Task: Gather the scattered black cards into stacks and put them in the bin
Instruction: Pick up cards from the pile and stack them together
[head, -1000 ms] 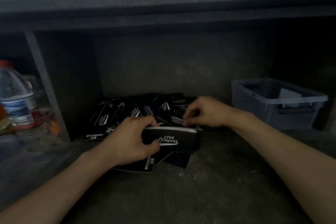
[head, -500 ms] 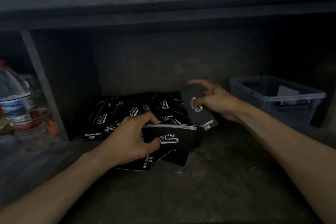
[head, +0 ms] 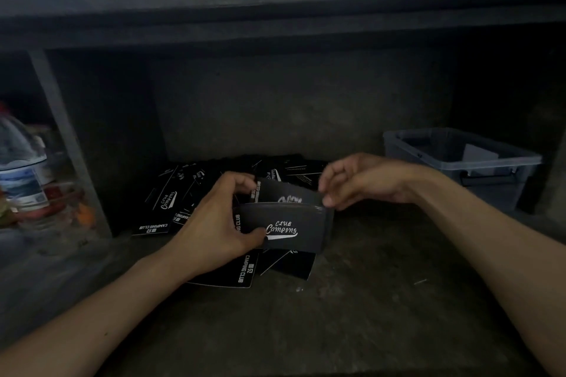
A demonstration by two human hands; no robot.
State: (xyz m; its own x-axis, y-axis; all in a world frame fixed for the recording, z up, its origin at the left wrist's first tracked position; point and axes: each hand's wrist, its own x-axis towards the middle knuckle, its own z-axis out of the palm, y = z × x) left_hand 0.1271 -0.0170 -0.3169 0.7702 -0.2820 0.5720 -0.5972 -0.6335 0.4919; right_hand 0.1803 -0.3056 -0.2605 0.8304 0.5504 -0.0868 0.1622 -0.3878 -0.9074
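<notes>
Dark grey rough shelf surface (head: 352, 315), dim light. Landmark: translucent grey plastic bin with a dark front handle (head: 428, 173), upright and lidless at the far right of the shelf, against the back wall. Contents: one pale flat rectangular piece (head: 479, 156) leaning inside; no black cards can be made out in it, though the lower interior is too dark to read. Well left of the bin, a loose spread of black rectangular cards with white "Club Camping" lettering (head: 171, 197) lies overlapping on the shelf by the back wall, a few spilling forward. Far left of the bin, past a grey upright divider (head: 66, 144), stands a clear plastic water bottle with a blue-white label (head: 20, 171); next to it is a clear container holding red and orange items (head: 66, 203), blurred. Left of the bin, above the spread, the left hand (head: 214, 223) grips a squared stack of the black cards (head: 291, 231) on edge, thumb on the front face, fingers curled over the top. The right hand (head: 364, 182), between stack and bin, has its fingers bent and pinches the right end of a single black card (head: 283, 191) standing just behind the stack, touching it.
</notes>
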